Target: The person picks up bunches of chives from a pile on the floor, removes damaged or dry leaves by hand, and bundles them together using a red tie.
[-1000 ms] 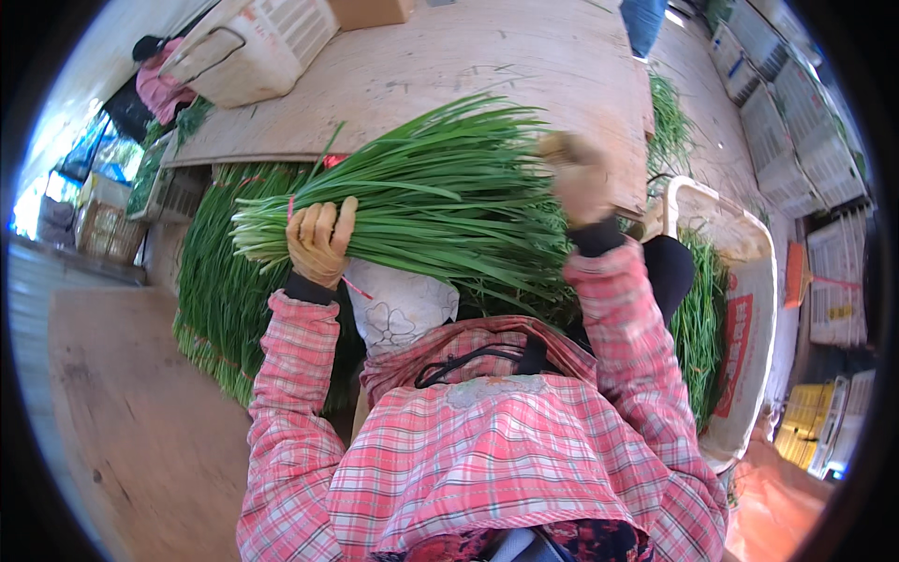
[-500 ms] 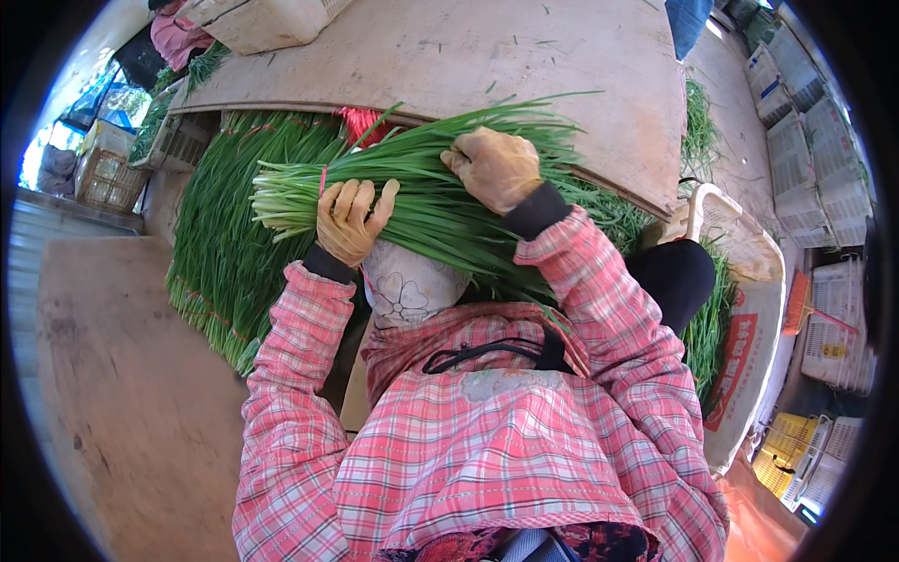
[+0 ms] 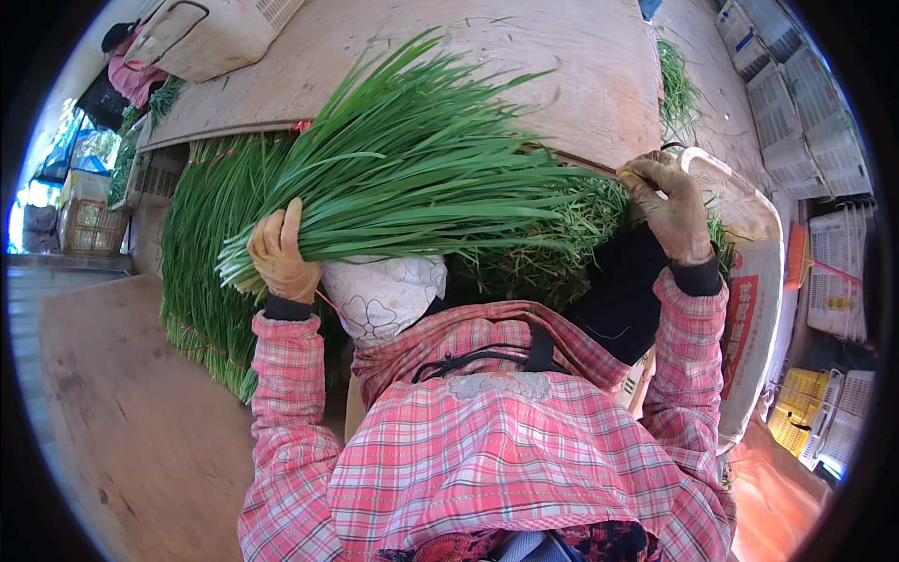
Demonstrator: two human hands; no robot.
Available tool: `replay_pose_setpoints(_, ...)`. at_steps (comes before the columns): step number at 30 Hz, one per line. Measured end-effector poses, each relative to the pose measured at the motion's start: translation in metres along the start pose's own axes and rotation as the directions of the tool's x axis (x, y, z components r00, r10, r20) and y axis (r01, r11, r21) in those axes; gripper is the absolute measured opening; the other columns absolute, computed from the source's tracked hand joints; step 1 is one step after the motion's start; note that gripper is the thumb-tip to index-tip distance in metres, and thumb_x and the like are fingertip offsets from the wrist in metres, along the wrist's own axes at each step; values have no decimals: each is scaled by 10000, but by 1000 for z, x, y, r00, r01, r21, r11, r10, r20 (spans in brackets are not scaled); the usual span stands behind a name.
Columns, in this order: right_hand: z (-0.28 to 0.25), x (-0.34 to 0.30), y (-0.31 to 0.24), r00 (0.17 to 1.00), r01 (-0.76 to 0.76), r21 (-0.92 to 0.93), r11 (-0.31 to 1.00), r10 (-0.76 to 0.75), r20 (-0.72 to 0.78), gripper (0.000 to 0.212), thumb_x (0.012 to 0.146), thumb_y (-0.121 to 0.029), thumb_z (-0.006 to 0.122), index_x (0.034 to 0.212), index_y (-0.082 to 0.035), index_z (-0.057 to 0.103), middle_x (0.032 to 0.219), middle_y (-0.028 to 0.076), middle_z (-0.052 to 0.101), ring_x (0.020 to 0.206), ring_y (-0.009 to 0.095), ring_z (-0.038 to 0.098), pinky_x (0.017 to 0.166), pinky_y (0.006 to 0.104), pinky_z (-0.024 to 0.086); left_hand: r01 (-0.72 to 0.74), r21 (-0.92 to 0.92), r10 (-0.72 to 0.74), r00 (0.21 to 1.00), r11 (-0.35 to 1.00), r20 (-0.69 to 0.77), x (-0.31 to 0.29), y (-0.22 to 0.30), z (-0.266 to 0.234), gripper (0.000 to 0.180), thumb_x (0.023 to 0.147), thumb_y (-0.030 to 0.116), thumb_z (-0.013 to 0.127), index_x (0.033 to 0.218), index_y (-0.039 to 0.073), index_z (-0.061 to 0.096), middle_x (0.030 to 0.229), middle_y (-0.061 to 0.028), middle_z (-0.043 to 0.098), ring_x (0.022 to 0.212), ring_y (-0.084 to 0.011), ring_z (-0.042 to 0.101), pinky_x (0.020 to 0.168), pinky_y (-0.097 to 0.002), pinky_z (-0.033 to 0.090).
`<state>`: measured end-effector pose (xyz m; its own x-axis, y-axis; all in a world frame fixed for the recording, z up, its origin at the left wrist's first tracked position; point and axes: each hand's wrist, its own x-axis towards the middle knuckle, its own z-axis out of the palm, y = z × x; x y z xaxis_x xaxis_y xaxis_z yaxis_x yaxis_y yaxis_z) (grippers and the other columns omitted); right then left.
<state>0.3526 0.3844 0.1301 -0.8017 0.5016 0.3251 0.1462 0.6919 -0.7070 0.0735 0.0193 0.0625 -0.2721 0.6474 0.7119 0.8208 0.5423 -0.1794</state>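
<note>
A large bunch of garlic chives (image 3: 412, 169) fans out to the upper right, its long green blades lying over the board's edge. My gloved left hand (image 3: 284, 253) grips it near the pale stem ends (image 3: 239, 267), above my flower-patterned knee cover (image 3: 384, 295). Away to the right, my gloved right hand (image 3: 667, 208) is closed in a pinch beside a crate's rim. Whatever its fingertips hold, if anything, is too small to make out. More banded chive bunches (image 3: 220, 215) lie stacked at my left.
A wooden board (image 3: 581, 84) spans the far side, with a white crate (image 3: 211, 37) on it. Loose chive scraps (image 3: 552, 225) lie below its edge. A pale crate (image 3: 763, 272) stands at my right. A person in pink (image 3: 131, 80) is at the far left.
My right hand has left the bunch and moved right. The bunch has shifted left and spread wider in my left hand. The red band around it no longer shows.
</note>
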Motion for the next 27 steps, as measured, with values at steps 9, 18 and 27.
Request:
replay_pose_setpoints(9,97,28,-28,921,389,-466,795,-320,223,188,817,-245,617,791,-59,611,844,146,614,776,288,598,702,361,483,-38,46,38,999,998,20,0,2,-3,631,680,190,704,1264,123,474,1067,-80,530,996,-281,494,874,-400,355)
replay_pose_setpoints(18,69,21,4,979,176,90,980,-165,-116,245,847,-251,624,920,-18,636,839,105,644,741,207,590,682,331,467,-23,25,23,1000,999,-4,-3,5,0,618,692,205,703,1259,117,474,1073,-76,530,1000,-277,495,877,-403,355)
replay_pose_setpoints(27,101,21,-5,935,-4,543,840,196,-296,130,910,-106,549,834,-15,602,719,33,609,687,96,521,656,240,441,-55,56,53,998,997,37,-1,4,1,630,691,240,712,1263,123,475,1080,-67,527,1013,-264,492,897,-405,356)
